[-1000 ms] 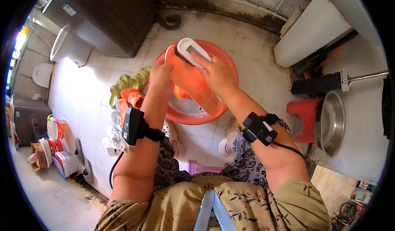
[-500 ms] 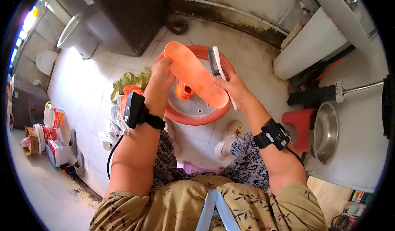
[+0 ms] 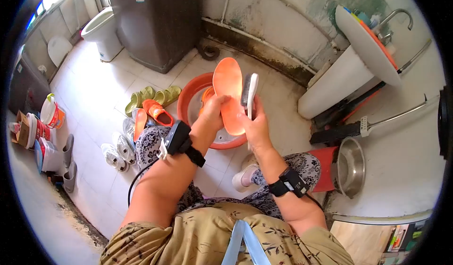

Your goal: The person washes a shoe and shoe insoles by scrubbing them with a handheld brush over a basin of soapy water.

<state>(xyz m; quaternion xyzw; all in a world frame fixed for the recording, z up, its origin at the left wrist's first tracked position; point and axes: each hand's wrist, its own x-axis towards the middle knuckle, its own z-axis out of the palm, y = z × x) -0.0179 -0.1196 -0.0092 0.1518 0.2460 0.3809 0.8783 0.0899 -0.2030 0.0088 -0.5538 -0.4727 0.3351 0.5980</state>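
Observation:
An orange insole (image 3: 227, 74) is held up over the red basin (image 3: 185, 100), nearly upright with its wider end away from me. My left hand (image 3: 211, 115) is closed on its left edge, about midway, thumb on the face. My right hand (image 3: 257, 129) is closed around a white-backed scrub brush (image 3: 253, 86) with dark bristles facing the insole. Its thumb also rests at the insole's lower right edge. Behind the insole, part of an orange shoe (image 3: 206, 96) shows in the basin, which holds cloudy water.
Left of the basin stand another orange shoe (image 3: 158, 112), green clogs (image 3: 166, 95) and white shoes (image 3: 113, 156). A metal bowl (image 3: 351, 168) leans by a red stool (image 3: 323, 170) at right. The sink pedestal (image 3: 337, 85) and a dark appliance (image 3: 158, 24) stand farther back.
The insole has turned from a slant to nearly upright. My left hand has moved from its far end to its middle. The brush stays in my right hand, and the view has shifted.

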